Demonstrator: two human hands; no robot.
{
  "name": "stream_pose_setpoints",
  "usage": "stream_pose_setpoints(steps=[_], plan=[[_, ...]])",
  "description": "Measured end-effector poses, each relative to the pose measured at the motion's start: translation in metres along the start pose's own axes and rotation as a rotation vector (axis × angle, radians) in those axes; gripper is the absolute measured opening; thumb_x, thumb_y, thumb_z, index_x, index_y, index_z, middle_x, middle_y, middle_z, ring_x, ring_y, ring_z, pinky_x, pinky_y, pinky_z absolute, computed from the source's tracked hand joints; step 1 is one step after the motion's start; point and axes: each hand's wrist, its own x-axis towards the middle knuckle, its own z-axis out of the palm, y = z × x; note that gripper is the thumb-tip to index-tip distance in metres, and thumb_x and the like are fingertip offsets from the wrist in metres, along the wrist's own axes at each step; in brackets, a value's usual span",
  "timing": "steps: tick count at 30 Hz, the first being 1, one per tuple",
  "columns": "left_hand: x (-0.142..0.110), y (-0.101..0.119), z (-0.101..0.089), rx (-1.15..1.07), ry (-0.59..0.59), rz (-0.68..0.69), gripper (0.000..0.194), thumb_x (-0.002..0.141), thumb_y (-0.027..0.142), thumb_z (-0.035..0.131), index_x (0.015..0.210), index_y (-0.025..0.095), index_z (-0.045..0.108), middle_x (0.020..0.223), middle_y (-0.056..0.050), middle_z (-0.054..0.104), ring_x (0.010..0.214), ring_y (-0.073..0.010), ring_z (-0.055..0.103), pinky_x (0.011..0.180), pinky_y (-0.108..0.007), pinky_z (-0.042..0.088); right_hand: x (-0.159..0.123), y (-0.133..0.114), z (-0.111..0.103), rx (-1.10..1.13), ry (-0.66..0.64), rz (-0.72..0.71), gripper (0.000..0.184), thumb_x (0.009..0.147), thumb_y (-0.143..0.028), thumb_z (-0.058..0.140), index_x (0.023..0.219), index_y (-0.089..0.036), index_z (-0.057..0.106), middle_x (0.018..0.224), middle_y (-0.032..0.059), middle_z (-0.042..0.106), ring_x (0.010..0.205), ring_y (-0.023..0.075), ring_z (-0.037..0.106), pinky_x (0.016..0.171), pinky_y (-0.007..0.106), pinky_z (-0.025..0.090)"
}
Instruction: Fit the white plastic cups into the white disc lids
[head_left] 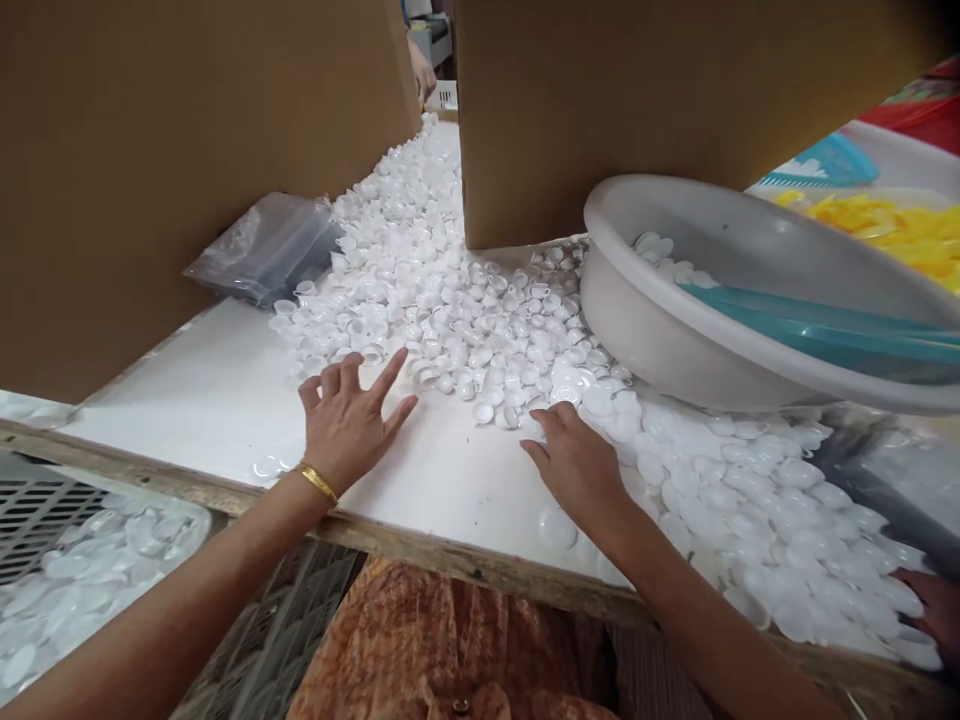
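Observation:
My left hand point(343, 425), with a gold bracelet at the wrist, hovers with fingers spread at the near edge of a heap of small white plastic cups point(442, 290), some showing tiny loop handles. Nothing is in it. To the right, my right hand point(577, 460) has thumb and forefinger apart, its fingertips beside the nearest cups and small flat discs. No piece shows between those fingers; the other fingers are partly hidden. A spread of flat white saucer-like discs point(787, 530) lies right of my right forearm.
Cardboard panels point(187, 170) point(600, 110) stand at the back. A tilted grey basin point(652, 340) with a teal basket sits right. A plastic-bagged packet point(270, 245) lies left. Below the wooden edge is a crate of white pieces point(97, 560). Another person's hand point(422, 75) shows far back.

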Motion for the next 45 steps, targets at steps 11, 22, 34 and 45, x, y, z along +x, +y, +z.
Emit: stream_pose_setpoints(steps=[11,22,34,45], plan=[[0.005,0.066,0.032,-0.27,-0.1,0.389,0.021,0.081,0.023,0.054,0.101,0.018,0.06,0.096,-0.01,0.056,0.093,-0.0249,0.047,0.079,-0.038,0.039,-0.003,-0.005,-0.005,0.128,-0.033,0.063,0.009,0.081,-0.024,0.055,0.088,-0.021,0.05,0.079,-0.0006,0.06,0.067,0.016,0.056,0.053,0.026,0.033],[-0.006,0.043,0.01,-0.656,-0.702,-0.112,0.027,0.085,0.038,0.04,0.086,0.02,0.058,0.064,-0.001,0.063,0.061,-0.017,0.056,0.055,-0.026,0.034,0.002,-0.03,0.007,1.042,-0.229,0.16,0.015,0.078,-0.029,0.053,0.089,-0.02,0.05,0.078,-0.001,0.059,0.059,0.0112,0.057,0.061,0.028,0.047],[-0.02,0.029,0.014,-0.587,-0.498,-0.075,0.022,0.088,0.03,0.034,0.079,0.021,0.053,0.067,-0.001,0.06,0.062,-0.0159,0.054,0.057,-0.025,0.031,0.012,-0.052,0.02,1.098,-0.334,0.219,0.013,0.076,-0.026,0.054,0.086,-0.017,0.053,0.071,-0.0023,0.056,0.05,0.0089,0.055,0.05,0.024,0.043],[-0.031,0.034,0.014,-0.774,-0.514,-0.078,0.024,0.086,0.02,0.034,0.086,0.02,0.058,0.079,-0.002,0.065,0.073,-0.0156,0.056,0.067,-0.026,0.036,-0.005,-0.05,0.019,1.138,-0.388,0.276,0.015,0.075,-0.029,0.056,0.085,-0.017,0.053,0.071,-0.0025,0.056,0.05,0.0079,0.054,0.049,0.022,0.043]])
